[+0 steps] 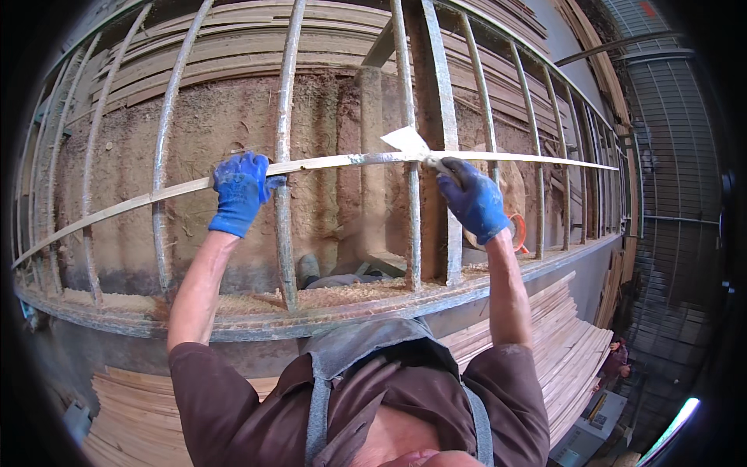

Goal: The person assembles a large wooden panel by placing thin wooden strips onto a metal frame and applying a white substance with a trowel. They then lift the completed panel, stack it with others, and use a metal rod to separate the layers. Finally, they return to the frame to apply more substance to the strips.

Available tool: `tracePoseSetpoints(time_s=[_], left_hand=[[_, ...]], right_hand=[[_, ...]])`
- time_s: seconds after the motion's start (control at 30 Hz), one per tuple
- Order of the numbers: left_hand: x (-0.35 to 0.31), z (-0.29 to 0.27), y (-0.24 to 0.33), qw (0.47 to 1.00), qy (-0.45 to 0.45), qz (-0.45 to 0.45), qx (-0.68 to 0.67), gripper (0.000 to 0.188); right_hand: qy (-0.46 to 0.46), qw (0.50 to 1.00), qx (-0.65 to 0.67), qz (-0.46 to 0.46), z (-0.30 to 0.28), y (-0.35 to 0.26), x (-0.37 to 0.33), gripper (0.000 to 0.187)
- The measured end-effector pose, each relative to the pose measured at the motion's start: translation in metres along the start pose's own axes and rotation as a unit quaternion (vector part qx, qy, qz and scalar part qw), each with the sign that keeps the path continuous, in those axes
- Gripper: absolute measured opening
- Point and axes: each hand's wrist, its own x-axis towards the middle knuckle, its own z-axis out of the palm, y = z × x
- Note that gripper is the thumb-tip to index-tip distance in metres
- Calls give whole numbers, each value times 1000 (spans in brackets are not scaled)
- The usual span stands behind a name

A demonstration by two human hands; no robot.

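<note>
A long, thin pale wood strip point(342, 161) lies across the bars of a metal rack point(285, 117), running from far left to far right. My left hand point(240, 191), in a blue glove, is closed around the strip just left of one bar. In my blue-gloved right hand point(476, 204) is a putty knife point(406, 141) with a broad, pale blade. The fingers wrap its handle, which is mostly hidden. Its blade points up and left and overlaps the strip; whether it presses on the wood I cannot tell.
Sawdust covers the rack's near rail point(334, 311). Stacked wood strips point(545, 342) lie on my near side, and more planks point(210, 47) beyond the rack. An orange ring-shaped thing point(520, 233) sits below my right wrist. Another person point(615, 363) is at the far lower right.
</note>
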Motion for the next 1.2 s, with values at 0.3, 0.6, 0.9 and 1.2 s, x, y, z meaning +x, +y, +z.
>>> tracePoseSetpoints(time_s=[0.3,0.6,0.9,1.2], left_hand=[[-7,9,1,999,-6,-20,26,28],[6,-4,-4,999,-33,-8,-34,45],[15,-9,5,998,-37,10,-40,48],[41,-29,-7,975,-214,-43,-47,56]], right_hand=[[-186,958,-201,-81,-1,-57,52,28],[-3,994,-48,100,-26,27,-6,34],[116,986,-64,97,21,108,-20,33],[282,949,138,11,49,97,-59,37]])
